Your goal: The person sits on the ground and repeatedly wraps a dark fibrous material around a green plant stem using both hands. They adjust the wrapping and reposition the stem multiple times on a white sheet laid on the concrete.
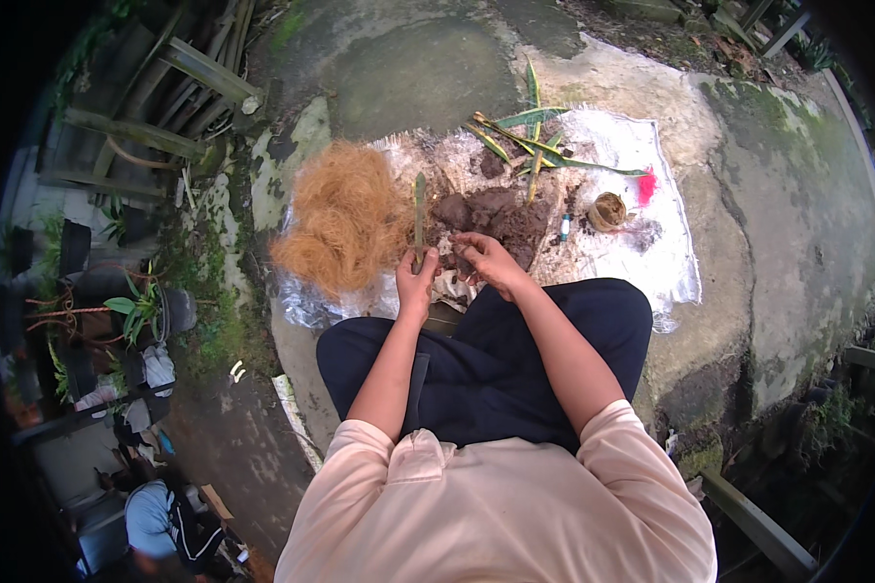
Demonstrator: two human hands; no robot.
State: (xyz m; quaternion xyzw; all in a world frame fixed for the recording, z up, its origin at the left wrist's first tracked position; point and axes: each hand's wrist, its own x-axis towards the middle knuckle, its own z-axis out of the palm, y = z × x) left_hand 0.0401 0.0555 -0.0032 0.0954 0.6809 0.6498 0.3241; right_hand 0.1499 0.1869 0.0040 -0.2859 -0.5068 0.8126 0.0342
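Observation:
My left hand (417, 282) is closed around a narrow green snake plant leaf (419, 209), which stands upright with its tip pointing away from me. Close beside it, my right hand (491, 264) has its fingers curled on a small clump of brown mud, partly hidden by the fingers. Just beyond both hands lies a larger heap of wet brown mud (501, 214) on a white sack (608, 136). To the left of the leaf sits a big bundle of orange-brown coconut fibre (340, 219).
Several loose snake plant leaves (535, 136) lie on the sack's far part. A brown-filled round pot (609, 212), a small blue-and-white tube (565, 226) and a bright pink bunch of string (647, 187) are at right. Potted plants (146, 306) and another person (156, 520) are at far left.

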